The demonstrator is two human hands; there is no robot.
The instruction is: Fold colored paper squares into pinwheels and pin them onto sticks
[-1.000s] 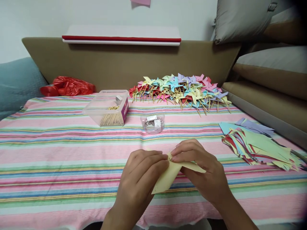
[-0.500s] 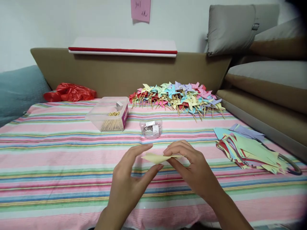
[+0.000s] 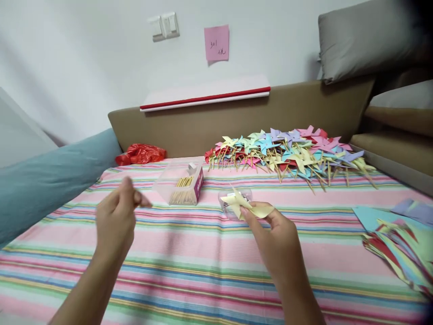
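A pale yellow paper pinwheel [image 3: 248, 205] with folded blades is pinched between the thumb and fingers of my right hand [image 3: 279, 237]. It is up in front of a clear round tub [image 3: 225, 205] with small metal pieces and a label, and partly covers it. My left hand [image 3: 117, 214] is raised away from the paper, left of a clear plastic box [image 3: 164, 187] holding thin wooden sticks [image 3: 182, 197]. Its fingers look bent but are smeared by motion, so whether anything is in them cannot be made out.
Finished pinwheels on sticks [image 3: 297, 151] are heaped at the back right. Coloured paper pieces [image 3: 402, 243] lie at the right edge. A red plastic bag [image 3: 142, 154] rests at the back left. Cushions [image 3: 402, 117] are stacked at right on the striped cloth [image 3: 189, 266].
My left hand has left the yellow paper and swung left. The paper, held in my right hand, now shows its pinwheel blades. The view has tilted up and turned left.
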